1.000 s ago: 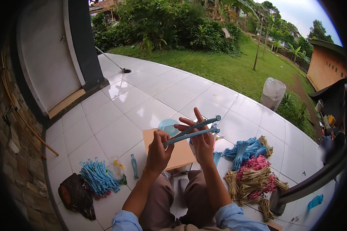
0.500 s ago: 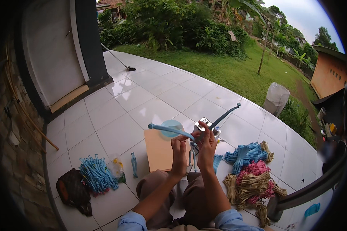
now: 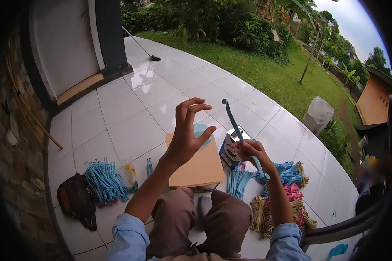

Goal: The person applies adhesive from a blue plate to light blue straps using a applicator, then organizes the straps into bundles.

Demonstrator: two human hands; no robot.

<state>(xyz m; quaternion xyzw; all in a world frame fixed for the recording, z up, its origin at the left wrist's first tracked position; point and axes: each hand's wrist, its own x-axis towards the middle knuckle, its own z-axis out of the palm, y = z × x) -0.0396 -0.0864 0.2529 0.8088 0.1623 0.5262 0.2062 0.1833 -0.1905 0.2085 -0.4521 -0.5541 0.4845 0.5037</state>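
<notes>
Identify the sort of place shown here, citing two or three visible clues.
Probably a home's porch or terrace: white floor tiles run out to a grassy lawn, with a pale door at the left.

The blue strip [image 3: 233,119] looks smooth, the box top [image 3: 196,167] matt cardboard, floor tiles [image 3: 133,132] glossy.

I see a dusty-blue strip [image 3: 232,118], a tan board [image 3: 196,167], a pale-blue bowl [image 3: 201,129], beige bundles [image 3: 258,213] and pink bundles [image 3: 293,191]. White tiles [image 3: 130,135] form a grid (its lines run grey). The sleeves [image 3: 128,235] are light blue, the trousers [image 3: 174,217] mauve-brown, the bag [image 3: 76,193] dark with an orange patch.
</notes>
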